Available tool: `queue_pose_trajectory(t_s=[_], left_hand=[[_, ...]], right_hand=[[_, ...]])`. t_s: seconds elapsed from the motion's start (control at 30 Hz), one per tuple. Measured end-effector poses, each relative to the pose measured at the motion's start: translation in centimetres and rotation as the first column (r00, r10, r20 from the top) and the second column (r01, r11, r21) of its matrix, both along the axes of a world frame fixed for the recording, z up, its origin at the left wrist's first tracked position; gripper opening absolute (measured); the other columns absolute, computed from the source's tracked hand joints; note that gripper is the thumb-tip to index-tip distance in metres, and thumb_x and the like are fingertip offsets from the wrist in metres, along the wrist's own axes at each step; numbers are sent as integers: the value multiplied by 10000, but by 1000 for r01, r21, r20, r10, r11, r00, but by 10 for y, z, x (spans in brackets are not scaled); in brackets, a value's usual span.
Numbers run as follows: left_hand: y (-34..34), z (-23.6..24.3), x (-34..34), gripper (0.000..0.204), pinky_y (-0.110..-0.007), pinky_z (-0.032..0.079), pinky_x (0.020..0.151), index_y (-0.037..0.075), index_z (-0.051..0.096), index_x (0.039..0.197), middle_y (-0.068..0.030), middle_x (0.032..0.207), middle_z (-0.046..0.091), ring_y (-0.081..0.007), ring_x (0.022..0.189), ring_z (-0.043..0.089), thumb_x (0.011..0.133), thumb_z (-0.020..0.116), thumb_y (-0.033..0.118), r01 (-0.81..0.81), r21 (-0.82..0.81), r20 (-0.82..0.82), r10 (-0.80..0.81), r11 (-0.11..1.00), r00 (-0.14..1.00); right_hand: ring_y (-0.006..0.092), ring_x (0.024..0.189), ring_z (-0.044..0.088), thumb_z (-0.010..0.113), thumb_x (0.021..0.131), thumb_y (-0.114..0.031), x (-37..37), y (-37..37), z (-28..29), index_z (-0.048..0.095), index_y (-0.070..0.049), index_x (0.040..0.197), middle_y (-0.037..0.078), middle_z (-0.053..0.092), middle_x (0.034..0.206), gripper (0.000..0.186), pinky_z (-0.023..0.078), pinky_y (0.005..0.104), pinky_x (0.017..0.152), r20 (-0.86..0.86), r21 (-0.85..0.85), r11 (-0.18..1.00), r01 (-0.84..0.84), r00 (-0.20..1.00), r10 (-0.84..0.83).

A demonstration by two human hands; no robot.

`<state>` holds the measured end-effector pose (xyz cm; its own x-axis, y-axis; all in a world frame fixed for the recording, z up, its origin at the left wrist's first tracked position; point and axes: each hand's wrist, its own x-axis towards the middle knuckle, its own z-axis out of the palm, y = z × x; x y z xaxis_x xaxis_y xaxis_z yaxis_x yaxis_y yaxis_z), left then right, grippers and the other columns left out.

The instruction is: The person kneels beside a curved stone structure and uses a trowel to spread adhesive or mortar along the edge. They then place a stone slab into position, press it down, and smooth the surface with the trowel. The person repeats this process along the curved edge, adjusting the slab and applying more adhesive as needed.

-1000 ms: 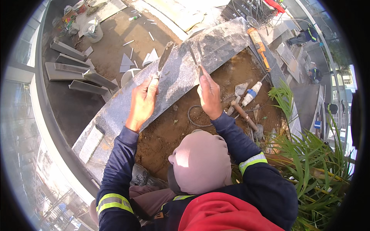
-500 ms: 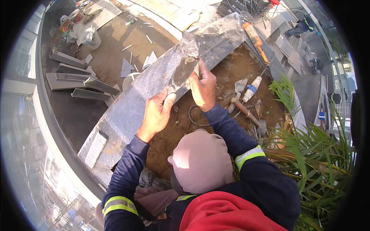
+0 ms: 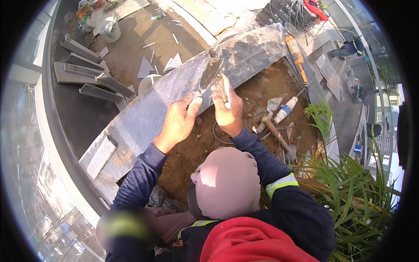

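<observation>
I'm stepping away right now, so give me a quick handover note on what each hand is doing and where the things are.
Left hand: closed on the handle of a trowel, blade lying on the grey stone slab.
Right hand: holds a second, smaller tool against the slab's inner edge; its tip is hard to make out.
Things: the slab runs along the rim of the soil bed. A hammer and a white bottle lie on the soil, an orange tool on the slab's far end.
Done or left: cannot tell from this view.
</observation>
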<state>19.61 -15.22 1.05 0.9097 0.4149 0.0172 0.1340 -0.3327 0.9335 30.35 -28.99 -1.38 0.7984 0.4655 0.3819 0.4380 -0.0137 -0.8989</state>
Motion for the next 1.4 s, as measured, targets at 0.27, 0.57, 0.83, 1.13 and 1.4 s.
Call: queue_pose_trajectory(t_s=[0.27, 0.57, 0.83, 1.13, 1.4], left_hand=[[42, 13, 10, 362, -314, 451, 644, -37, 638, 1026, -51, 728, 584, -120, 677, 488, 1008, 656, 325, -136, 136, 45, 131, 981, 990], [30, -10, 10, 311, -313, 455, 557, -5, 503, 960, -53, 709, 612, -131, 587, 566, 1003, 667, 257, -358, -3, 50, 358, 934, 932], [45, -7, 8, 284, -470, 509, 764, -90, 514, 1141, -279, 947, 652, -445, 870, 651, 981, 612, 123, -386, 111, 230, 354, 916, 907], [68, -27, 3, 256, -309, 446, 538, -52, 531, 1102, -45, 631, 548, -126, 550, 532, 1031, 578, 190, -468, 153, 163, 444, 871, 881], [59, -27, 1, 249, -357, 488, 623, -40, 558, 1120, -86, 721, 613, -202, 643, 607, 992, 590, 172, -369, -191, -40, 369, 909, 929]], right_hand=[[178, 1022, 675, 564, 1007, -77, -19, -25, 2, 498, 64, 1448, 180, 692, 1194, 469, 521, 297, 925, -74, -127, 991, -45, 997, 36], [387, 885, 602, 652, 941, -150, 6, -14, 55, 548, 76, 1264, 219, 593, 988, 407, 486, 451, 818, -41, -284, 955, -87, 996, 79], [411, 789, 629, 599, 991, -159, -16, 42, 90, 490, -39, 1473, 199, 608, 952, 508, 524, 484, 719, 327, -330, 923, -201, 892, 311], [185, 816, 641, 538, 1035, -189, 66, 100, 43, 578, 78, 1347, 173, 696, 880, 413, 516, 324, 786, 9, -177, 977, -121, 992, 124], [164, 817, 617, 524, 1052, -176, 36, 45, 44, 540, 12, 1437, 163, 689, 896, 429, 518, 318, 821, -107, -281, 943, -180, 982, 156]])
